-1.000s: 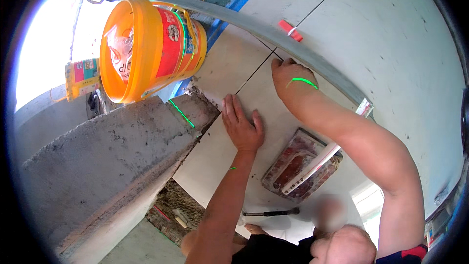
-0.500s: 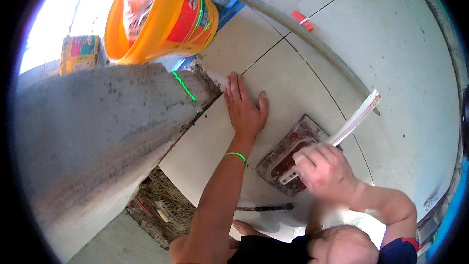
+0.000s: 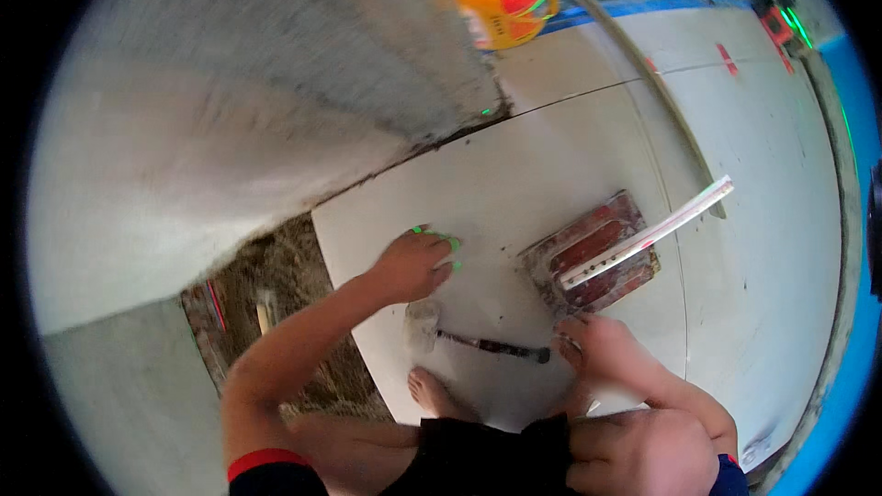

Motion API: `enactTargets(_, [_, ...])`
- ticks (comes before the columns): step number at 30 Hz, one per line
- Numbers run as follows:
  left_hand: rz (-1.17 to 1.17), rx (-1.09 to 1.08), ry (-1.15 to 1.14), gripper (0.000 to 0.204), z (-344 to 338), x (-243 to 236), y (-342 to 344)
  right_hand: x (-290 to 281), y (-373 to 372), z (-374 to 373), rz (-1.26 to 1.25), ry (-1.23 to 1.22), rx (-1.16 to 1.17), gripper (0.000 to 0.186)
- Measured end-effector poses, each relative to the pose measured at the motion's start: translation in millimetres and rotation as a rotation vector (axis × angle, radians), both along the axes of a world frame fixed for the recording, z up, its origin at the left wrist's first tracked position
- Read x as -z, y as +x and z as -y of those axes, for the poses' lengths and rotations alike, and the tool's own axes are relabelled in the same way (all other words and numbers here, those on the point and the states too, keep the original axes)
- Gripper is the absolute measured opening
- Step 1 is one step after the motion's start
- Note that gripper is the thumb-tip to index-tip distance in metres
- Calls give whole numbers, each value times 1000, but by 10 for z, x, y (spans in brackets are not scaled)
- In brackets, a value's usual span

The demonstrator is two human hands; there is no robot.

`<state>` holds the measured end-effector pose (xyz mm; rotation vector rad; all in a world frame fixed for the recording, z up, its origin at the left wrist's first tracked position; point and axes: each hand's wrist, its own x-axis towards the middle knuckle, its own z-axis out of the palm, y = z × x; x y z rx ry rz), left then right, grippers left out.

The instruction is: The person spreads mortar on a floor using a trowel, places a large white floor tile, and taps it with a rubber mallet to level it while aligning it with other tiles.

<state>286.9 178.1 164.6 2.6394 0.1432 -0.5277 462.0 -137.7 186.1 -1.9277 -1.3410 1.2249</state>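
My left hand (image 3: 418, 264) is over the large pale tile (image 3: 478, 184), its fingers apart and nothing in them. Green laser light falls on its fingertips. Just below it lies a mallet (image 3: 491, 346) with a pale head and a black handle. My right hand (image 3: 597, 342) is low beside my foot, smeared by motion, with its fingers partly hidden. Above that hand a rectangular reddish-brown plate tool (image 3: 597, 243) rests on the tile. A long white strip (image 3: 657, 231) with a row of dark dots extends across it, apart from my right hand.
A grey wall block (image 3: 303, 64) fills the upper left. Behind it stands a yellow bucket (image 3: 510, 14). A long grey bar (image 3: 657, 83) lies across the tiles. Rough mortar (image 3: 289, 276) shows at the tile's left edge. Red clips (image 3: 727, 59) and a red laser device (image 3: 776, 26) are at the far right.
The view has shifted. My left hand has drawn back from the wall corner toward the mallet. My right hand has come off the white strip and moved down toward my foot.
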Motion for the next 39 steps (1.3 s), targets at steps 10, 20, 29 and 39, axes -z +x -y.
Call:
enactTargets(10, [-90,-1320,-95,35,1077,-317,-3118,732,-927,-943,157,-36,-558,49])
enactTargets(20, [479,-1763,-683,35,3143,-847,-3420,1489,-1791,-1493,276,-66,-868,30])
enactTargets(29, [692,-2564,-157,26,6090,-389,-2678,1160,-1475,-1673,-300,-812,-345,38])
enactTargets(39, [-1233,-4021,438,42,9822,938,-963,-361,-4409,-2228,674,-270,-1104,51])
